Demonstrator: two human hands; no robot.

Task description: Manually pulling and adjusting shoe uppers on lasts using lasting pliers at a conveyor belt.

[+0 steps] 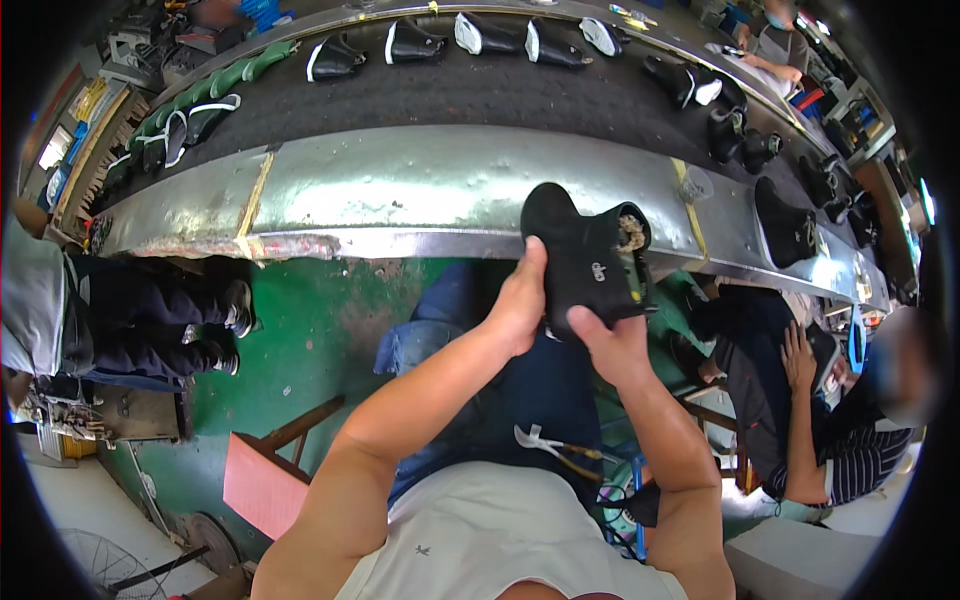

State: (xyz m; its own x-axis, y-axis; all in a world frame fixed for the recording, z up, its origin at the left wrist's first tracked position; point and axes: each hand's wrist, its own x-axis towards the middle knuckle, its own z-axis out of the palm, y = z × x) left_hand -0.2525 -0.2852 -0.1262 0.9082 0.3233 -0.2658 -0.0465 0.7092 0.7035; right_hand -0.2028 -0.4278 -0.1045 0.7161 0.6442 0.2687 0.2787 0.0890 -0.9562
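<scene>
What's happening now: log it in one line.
left grip: on black ankle-high boot | right grip: same boot | boot: overlaps silver metal bench edge | bench contact: unclear

left hand (520, 303) gripping | right hand (617, 350) gripping | forearms (425, 388) angled inward

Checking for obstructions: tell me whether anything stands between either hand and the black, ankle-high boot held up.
Nothing visible does: the bare left hand touches the black, ankle-high boot directly, as does the bare right hand.
</scene>
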